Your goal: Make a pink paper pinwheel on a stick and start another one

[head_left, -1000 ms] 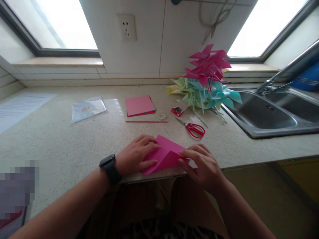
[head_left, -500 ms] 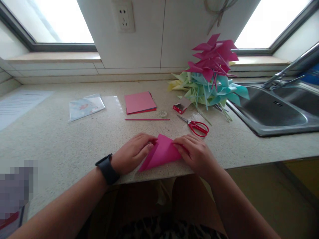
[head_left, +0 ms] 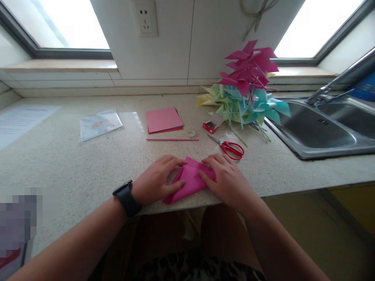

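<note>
A sheet of pink paper (head_left: 191, 177) lies at the counter's front edge, folded over and slightly raised along its creases. My left hand (head_left: 159, 178) holds its left side, with the thumb on the lower fold and the fingertips near the top corner. From the other side, my right hand (head_left: 227, 177) grips the paper's right part, its thumb on top and its fingers curled at the upper edge. Red-handled scissors (head_left: 231, 149) lie just beyond my right hand. Behind the paper are a thin pink stick (head_left: 172, 139) and a small tape roll (head_left: 191, 134).
A stack of coloured paper squares (head_left: 164, 120) and a small red box (head_left: 211, 124) lie farther back. Paper pinwheels (head_left: 249, 82) are heaped beside the sink (head_left: 310, 132). At the left are a clear packet (head_left: 101, 125) and a printed sheet (head_left: 25, 123).
The pink paper has gone from a smooth triangle to a shape with its lower part bent upward. Both thumbs have shifted onto the paper's face, and the hands stay at its sides.
</note>
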The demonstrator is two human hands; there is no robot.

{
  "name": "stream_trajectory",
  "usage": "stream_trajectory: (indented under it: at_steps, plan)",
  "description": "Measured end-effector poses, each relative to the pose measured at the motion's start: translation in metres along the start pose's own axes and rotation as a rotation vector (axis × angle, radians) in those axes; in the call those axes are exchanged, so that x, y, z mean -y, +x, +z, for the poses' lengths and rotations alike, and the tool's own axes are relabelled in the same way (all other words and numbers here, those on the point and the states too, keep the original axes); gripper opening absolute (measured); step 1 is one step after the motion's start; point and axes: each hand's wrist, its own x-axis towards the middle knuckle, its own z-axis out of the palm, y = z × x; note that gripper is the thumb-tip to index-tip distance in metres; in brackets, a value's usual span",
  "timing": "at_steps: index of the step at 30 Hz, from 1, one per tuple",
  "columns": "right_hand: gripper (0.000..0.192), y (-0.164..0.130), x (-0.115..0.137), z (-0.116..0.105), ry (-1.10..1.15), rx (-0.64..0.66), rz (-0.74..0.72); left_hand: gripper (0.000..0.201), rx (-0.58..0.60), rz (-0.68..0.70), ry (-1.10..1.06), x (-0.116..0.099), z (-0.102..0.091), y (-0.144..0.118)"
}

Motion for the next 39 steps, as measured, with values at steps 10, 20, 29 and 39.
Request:
stream_trajectory:
  at_steps: [10,20,29,39]
  plan:
    - [0.028,-0.006,0.006,-0.002,-0.028,0.004,0.065,0.065,-0.034,-0.027,0.204,0.000,0.008,-0.002]
    - [0.040,-0.016,0.004,-0.006,0.087,0.029,0.135,0.062,-0.039,-0.036,0.216,-0.002,0.011,-0.003]
    - [0.046,-0.019,-0.002,-0.008,0.197,-0.026,0.159,0.065,-0.054,-0.049,0.122,-0.002,0.006,-0.002]
    - [0.029,-0.020,-0.012,-0.028,0.491,0.081,0.193,0.069,-0.052,-0.040,0.000,0.000,0.003,-0.002]
